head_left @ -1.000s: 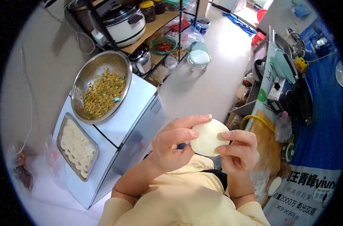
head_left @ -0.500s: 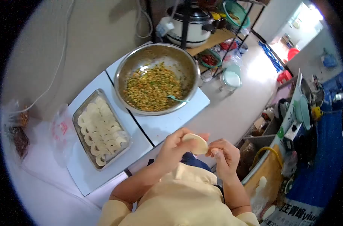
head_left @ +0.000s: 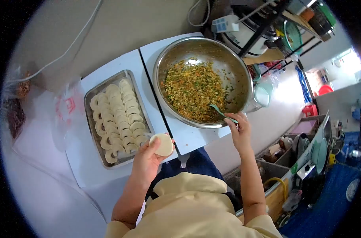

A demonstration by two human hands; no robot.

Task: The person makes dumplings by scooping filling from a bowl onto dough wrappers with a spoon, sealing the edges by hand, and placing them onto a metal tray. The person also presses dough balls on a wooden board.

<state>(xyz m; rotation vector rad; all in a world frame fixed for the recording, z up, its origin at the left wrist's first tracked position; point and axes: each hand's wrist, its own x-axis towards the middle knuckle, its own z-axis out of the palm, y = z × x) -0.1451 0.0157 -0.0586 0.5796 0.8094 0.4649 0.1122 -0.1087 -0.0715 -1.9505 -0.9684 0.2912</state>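
A round, flat dumpling wrapper (head_left: 162, 145) rests in my left hand (head_left: 148, 156), thumb on top and fingers beneath, close to the tray's corner. My right hand (head_left: 240, 129) grips the handle of a pale green spoon (head_left: 218, 110) at the near right rim of a large metal bowl (head_left: 158, 85). The spoon's head reaches into chopped filling (head_left: 194, 89) of yellow, green and orange bits. Left of the bowl, a metal tray (head_left: 90, 119) carries rows of folded, crescent-shaped dumplings (head_left: 119, 115).
Bowl and tray stand on white tabletops (head_left: 133, 63) against the wall. Behind the bowl, a rack (head_left: 267, 55) holds a cooker (head_left: 244, 37). To the right are a cluttered counter (head_left: 295, 170) and a clear container (head_left: 262, 95) on the floor. A plastic bag (head_left: 69, 107) lies left of the tray.
My hands have moved apart. The left carried the wrapper leftward toward the tray; the right let go of its edge and took hold of the spoon. The view has turned.
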